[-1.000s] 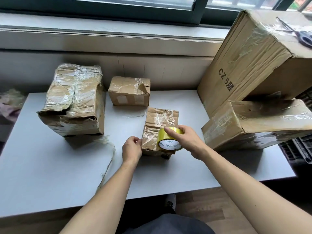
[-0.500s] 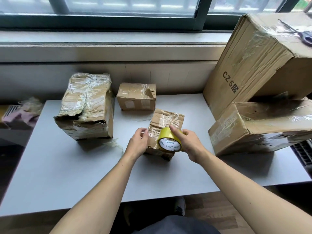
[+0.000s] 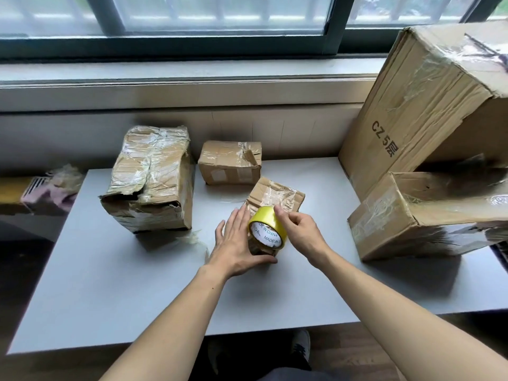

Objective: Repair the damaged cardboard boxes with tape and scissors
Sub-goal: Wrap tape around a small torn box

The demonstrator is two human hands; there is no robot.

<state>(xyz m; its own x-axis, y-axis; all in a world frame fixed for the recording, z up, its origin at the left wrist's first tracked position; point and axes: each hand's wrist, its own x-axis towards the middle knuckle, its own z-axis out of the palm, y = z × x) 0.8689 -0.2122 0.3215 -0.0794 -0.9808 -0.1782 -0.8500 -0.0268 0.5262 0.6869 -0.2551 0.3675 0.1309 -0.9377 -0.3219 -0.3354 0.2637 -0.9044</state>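
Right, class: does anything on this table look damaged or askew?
Yes. The left box has a torn, sagging top under wrinkled tape. The big box at the right leans tilted on the lower box. A loose tape strand trails on the table.

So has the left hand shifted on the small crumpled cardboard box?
Yes. The left hand has opened flat along the small box's left side; its thumb now runs under the front edge.
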